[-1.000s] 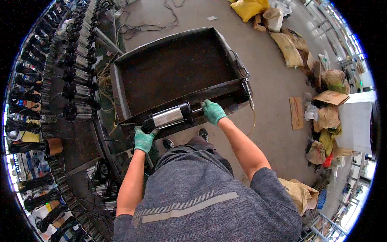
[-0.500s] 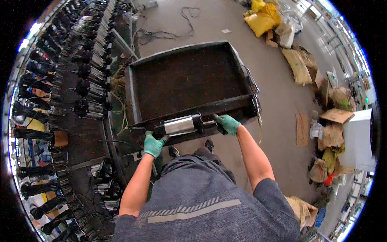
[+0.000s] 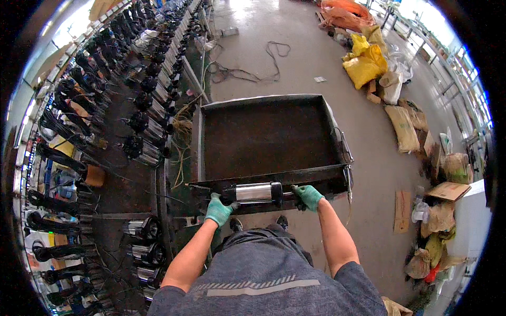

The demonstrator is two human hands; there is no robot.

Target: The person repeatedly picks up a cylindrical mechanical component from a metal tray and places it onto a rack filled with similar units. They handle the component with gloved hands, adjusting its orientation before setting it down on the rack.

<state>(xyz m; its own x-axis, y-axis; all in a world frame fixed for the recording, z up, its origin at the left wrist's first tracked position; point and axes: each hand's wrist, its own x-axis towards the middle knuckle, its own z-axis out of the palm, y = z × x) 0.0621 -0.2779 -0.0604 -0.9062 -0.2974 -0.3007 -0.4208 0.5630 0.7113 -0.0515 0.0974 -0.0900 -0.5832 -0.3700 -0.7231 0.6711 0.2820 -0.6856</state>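
A motor-like cylinder (image 3: 253,193) with a shiny steel middle and black ends lies crosswise in front of me, along the near side of a dark open metal tray (image 3: 263,171). Green-gloved, my left hand (image 3: 219,209) is closed at the cylinder's black left end. My right hand (image 3: 310,197), in a matching glove, is closed around the end of the thin shaft that sticks out on the right. Part of each grip is hidden by the gloves.
Left of the tray, rows of similar steel-and-black cylinders (image 3: 145,150) stand with bundled black cables (image 3: 58,203). A loose cable (image 3: 274,58) lies on the floor beyond. Yellow sacks (image 3: 365,66), pale sacks (image 3: 401,129) and flat cardboard (image 3: 402,210) line the right side.
My view has tilted up, so the tray and hands sit lower in the picture and more floor shows at the far end. Both hands keep their places on the cylinder.
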